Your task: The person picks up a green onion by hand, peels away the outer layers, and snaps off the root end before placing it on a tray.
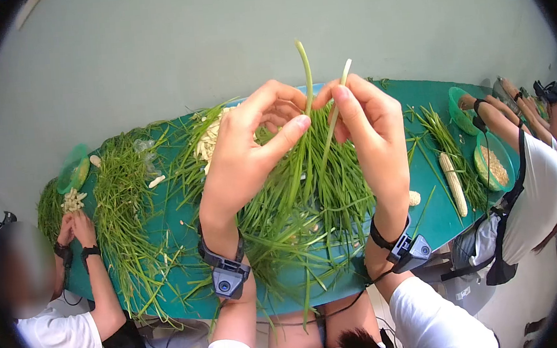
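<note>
My left hand (241,151) pinches a green stalk (306,73) between thumb and fingers, its upper end pointing up. Close beside it, my right hand (373,127) grips a stalk with a pale white end (346,72) between thumb and index finger; its green part hangs down to the left. Both hands are raised over a large heap of long green stalks (293,199) on the green table (236,303). Behind my left hand lies a pile of pale cut pieces (208,140), partly hidden by the hand and stalks.
On the left, a person's hands (77,229) are by pale pieces and a green basket (74,169); more stalks (124,212) lie nearby. At right are a corn cob (452,183), a green basket of grains (493,163) and a person reaching into another basket (462,112).
</note>
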A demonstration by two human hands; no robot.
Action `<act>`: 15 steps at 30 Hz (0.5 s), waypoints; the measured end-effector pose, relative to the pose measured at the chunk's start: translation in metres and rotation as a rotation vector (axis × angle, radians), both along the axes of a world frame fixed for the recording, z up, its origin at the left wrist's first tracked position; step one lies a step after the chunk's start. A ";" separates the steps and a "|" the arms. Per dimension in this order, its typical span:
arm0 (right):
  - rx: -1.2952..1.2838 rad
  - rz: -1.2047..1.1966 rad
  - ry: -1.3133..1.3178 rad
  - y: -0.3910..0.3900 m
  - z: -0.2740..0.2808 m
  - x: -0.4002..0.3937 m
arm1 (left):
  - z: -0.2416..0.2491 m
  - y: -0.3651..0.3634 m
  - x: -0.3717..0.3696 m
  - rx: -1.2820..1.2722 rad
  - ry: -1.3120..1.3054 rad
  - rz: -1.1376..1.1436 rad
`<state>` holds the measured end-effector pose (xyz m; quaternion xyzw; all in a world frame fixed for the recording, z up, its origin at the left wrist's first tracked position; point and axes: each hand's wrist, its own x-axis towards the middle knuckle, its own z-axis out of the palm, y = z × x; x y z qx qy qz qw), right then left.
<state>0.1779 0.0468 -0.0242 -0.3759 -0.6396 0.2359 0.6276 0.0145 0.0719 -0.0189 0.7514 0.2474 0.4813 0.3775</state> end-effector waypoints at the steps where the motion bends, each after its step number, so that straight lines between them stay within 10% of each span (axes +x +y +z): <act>1: -0.007 -0.005 0.001 -0.001 0.001 -0.001 | 0.000 0.000 0.000 0.002 0.004 -0.002; 15: -0.011 0.080 -0.046 -0.005 0.004 -0.004 | -0.005 -0.001 0.003 0.118 0.115 0.032</act>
